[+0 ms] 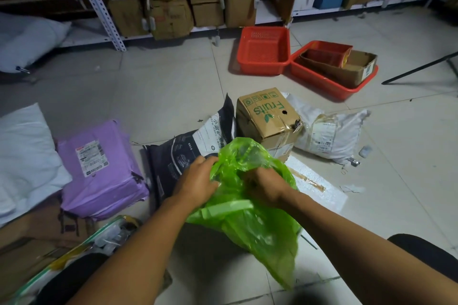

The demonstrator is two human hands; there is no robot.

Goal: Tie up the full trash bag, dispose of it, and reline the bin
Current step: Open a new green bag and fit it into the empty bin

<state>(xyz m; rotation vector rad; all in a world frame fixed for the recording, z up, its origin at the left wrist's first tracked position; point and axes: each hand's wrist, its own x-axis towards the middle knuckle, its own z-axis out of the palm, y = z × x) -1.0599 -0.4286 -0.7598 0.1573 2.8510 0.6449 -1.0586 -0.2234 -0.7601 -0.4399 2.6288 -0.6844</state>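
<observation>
A thin, translucent green plastic bag (257, 225) hangs limp in front of me above the tiled floor. My left hand (198, 181) grips the bag's left edge near its top. My right hand (265, 186) is partly wrapped in the green film and pinches it from inside or behind; its fingers are mostly hidden. At the lower left, a container with a green-trimmed rim (109, 233) holds clear plastic scraps and other rubbish; I cannot tell whether it is the bin.
Parcels lie on the floor: a purple mailer (99, 171), a dark printed bag (183, 156), a "Fruits" cardboard box (267, 119), a white woven sack (329, 136). Two red baskets (265, 52) sit further back. Shelving with cartons (173, 2) lines the far wall.
</observation>
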